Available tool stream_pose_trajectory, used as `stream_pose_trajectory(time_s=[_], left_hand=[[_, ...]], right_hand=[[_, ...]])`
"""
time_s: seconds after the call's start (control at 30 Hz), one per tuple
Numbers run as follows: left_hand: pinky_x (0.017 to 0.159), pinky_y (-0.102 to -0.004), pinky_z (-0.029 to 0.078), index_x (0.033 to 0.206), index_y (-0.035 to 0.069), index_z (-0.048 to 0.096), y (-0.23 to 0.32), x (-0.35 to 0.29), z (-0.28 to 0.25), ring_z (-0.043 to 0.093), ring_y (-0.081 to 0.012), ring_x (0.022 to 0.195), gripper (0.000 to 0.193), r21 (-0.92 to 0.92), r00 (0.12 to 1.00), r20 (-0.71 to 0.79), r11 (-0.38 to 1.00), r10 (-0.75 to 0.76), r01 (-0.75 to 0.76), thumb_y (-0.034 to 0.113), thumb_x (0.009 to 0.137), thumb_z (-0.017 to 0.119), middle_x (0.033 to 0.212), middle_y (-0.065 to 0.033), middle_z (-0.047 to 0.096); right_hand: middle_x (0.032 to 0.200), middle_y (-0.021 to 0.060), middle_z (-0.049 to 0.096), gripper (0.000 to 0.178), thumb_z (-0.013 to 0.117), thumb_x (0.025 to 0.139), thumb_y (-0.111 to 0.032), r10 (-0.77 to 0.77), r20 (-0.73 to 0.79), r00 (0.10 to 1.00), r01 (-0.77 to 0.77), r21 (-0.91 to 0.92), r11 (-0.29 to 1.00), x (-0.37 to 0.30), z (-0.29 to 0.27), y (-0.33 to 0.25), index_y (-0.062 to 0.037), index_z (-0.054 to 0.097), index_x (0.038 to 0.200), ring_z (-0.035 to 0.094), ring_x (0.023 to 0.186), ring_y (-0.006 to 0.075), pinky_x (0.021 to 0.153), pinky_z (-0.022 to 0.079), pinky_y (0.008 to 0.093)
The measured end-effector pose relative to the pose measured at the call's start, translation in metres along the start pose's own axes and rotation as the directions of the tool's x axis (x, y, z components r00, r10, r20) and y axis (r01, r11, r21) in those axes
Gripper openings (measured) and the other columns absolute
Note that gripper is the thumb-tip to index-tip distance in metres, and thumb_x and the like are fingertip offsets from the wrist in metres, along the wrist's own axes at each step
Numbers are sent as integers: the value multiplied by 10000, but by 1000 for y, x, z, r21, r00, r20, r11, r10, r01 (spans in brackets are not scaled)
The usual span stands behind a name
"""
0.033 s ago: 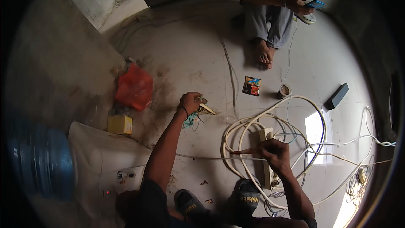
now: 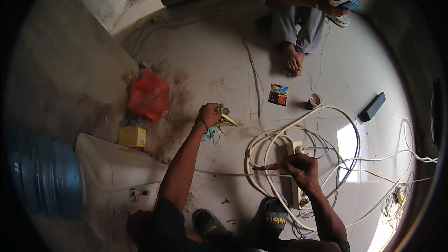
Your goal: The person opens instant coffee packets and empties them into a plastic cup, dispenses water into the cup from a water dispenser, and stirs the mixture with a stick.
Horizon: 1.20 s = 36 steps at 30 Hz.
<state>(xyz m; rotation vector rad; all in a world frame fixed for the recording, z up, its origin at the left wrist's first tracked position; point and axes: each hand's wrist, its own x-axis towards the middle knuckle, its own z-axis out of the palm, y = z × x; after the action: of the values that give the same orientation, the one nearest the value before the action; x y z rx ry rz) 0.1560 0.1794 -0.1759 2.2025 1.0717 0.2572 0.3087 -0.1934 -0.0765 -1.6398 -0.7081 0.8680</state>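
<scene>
Two bare hands out over the pale floor (image 2: 200, 51), set well apart. Left hand (image 2: 211, 113) farther forward, down at a little heap: round piece (image 2: 226, 111) right at the fingertips, pale strip (image 2: 230, 121) just beyond, teal tangle (image 2: 210, 134) close by the wrist. Bent inward at the fingers, perhaps pinching, but cannot tell whether truly gripping. Across to the right hand (image 2: 302, 170), curled above the power strip (image 2: 296, 197), among loops of thick cable (image 2: 249, 158). Jutting left from it, a slim dark shape (image 2: 268, 166), reddish at the tip; cannot tell whether finger or tool, so cannot call that grip either. Passing close beneath, a thin cord (image 2: 224, 174), stretched over from the left forearm's side. On to the handling, judging by looks alone: light stuff, that heap. Probably soft and loose in the teal tangle, quick to snag, so best gathered in a bunch at the middle. Likely stiffer in the pale strip; pinch it near one end. Perhaps hard and apt to roll in the round piece; take it by the rim, two fingertips. Likely springy and weightier in the thick cable; grasp several loops together, well clear of the cup (image 2: 315, 99), easily tipped.
</scene>
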Motion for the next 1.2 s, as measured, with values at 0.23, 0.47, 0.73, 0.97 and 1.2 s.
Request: stream_pose_trajectory(time_s=[0.23,0.47,0.73,0.97,1.2], left_hand=[[793,-355,565,1064,57,721,13,-2,43,714,-242,888,234,-140,988,-88,981,126,-138,135,844,703,968,-128,733],[791,-364,560,1063,63,717,94,11,71,714,-256,862,247,-300,951,-143,904,274,-305,146,831,704,967,-130,730],[905,-435,526,1082,67,698,158,76,115,650,-340,1040,329,85,954,117,955,275,-286,174,772,725,1108,-187,678],[960,-474,491,1245,-2,541,138,129,223,616,-373,1106,466,714,830,367,445,421,-541,96,804,652,1231,-281,570],[717,-447,573,932,31,696,145,157,201,712,-337,837,233,557,833,290,625,472,-548,192,946,528,887,-188,718]], right_hand=[[705,90,644,106,734,793,-84,-445,-108,889,360,-436,825,53,1,0,-42,718,889,630,632,180,555,481,311],[747,87,685,116,744,758,-40,-501,-283,818,354,-439,826,91,-39,-22,-36,717,871,632,618,156,570,506,290],[754,82,707,182,741,829,-128,-206,-281,937,114,-309,944,44,-68,-12,12,725,943,627,660,100,617,501,258],[760,75,718,116,742,815,-31,21,-491,871,11,62,998,-5,-109,-15,38,709,902,622,641,88,583,461,217],[746,79,704,121,751,803,-15,121,-556,823,47,279,959,-31,-140,-6,34,706,904,526,558,70,508,391,216]])
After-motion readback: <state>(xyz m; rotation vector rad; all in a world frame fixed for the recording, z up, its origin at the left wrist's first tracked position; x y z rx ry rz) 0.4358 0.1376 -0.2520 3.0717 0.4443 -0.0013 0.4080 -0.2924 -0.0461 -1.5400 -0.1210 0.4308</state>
